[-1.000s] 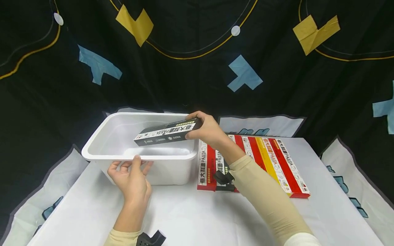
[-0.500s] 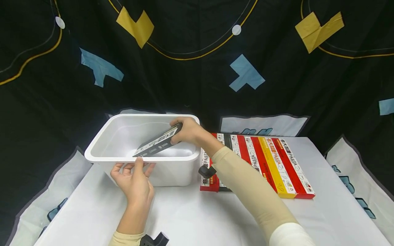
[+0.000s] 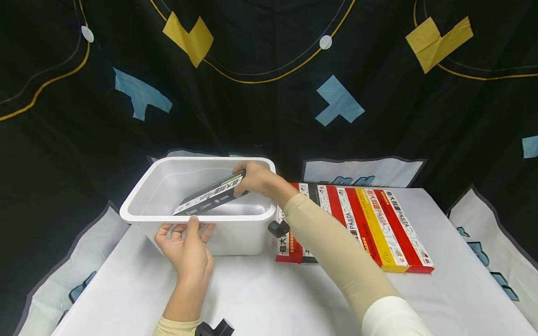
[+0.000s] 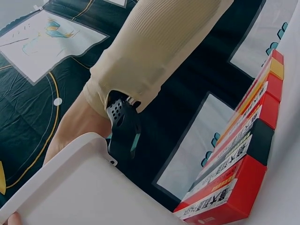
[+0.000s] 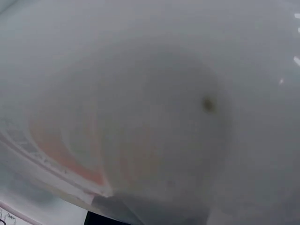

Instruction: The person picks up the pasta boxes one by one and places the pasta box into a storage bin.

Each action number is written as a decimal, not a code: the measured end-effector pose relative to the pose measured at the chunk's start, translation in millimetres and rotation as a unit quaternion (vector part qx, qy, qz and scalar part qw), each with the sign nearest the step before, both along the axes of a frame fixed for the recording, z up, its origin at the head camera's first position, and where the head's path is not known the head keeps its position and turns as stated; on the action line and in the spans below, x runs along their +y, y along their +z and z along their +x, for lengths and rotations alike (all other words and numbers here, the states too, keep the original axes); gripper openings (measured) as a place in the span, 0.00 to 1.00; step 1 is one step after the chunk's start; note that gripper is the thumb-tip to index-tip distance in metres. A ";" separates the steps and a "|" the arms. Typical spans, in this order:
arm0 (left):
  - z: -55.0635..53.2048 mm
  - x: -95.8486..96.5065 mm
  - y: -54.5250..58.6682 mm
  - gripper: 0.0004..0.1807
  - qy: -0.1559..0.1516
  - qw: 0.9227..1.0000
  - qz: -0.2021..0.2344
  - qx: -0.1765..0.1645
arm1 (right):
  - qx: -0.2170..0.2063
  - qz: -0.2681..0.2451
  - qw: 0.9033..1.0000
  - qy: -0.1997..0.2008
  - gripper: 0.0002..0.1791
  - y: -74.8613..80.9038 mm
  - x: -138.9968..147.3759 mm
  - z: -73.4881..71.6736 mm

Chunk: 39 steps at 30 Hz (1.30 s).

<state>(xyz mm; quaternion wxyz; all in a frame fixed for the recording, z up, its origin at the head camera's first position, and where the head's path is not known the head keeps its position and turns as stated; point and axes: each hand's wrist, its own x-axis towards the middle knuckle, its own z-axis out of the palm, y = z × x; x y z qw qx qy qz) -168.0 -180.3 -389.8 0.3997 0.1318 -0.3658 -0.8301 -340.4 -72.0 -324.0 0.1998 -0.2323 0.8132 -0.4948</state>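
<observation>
A white plastic tub (image 3: 235,235) stands on the left part of the table. My left hand (image 3: 190,256) holds its near rim, thumb at the lip and fingers beneath. In the left wrist view only a fingertip (image 4: 15,218) shows at the tub's edge. My right hand (image 3: 257,179) grips one end of a black pasta box (image 3: 210,198) between thumb and fingers. The box slants down to the left inside the tub, its lower end behind the near rim. The right wrist view is filled by a blurred pale surface.
Right of the tub lies a row of several pasta boxes (image 3: 395,228), red, yellow and black, side by side on the white table (image 3: 252,294). The right forearm (image 3: 336,252) crosses over the row. A dark curtain (image 3: 269,116) hangs behind the table.
My right hand has moved left and lower with the black pasta box, whose left end has dipped deeper into the tub. The left hand keeps its hold on the rim.
</observation>
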 end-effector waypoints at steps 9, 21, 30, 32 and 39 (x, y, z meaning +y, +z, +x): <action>0.0 -0.5 0.8 0.29 0.009 1.000 0.003 -0.001 | -0.007 0.008 1.000 -0.005 0.37 -4.2 -7.4 -4.8; 2.0 -0.8 -1.4 0.29 -0.008 1.000 -0.025 -0.006 | 0.118 0.069 0.990 -0.032 0.44 -3.0 -4.2 5.4; 0.7 0.7 -3.0 0.27 -0.010 1.000 -0.011 -0.005 | 0.165 -0.060 0.984 -0.020 0.31 -2.2 26.0 26.5; 0.6 0.5 -2.5 0.27 -0.010 1.000 -0.007 -0.006 | 0.169 -0.103 0.980 -0.018 0.28 -2.6 37.2 32.3; 0.1 -0.9 -1.4 0.28 -0.010 1.000 0.007 0.001 | 0.182 -0.155 0.970 -0.033 0.27 -5.0 77.4 47.6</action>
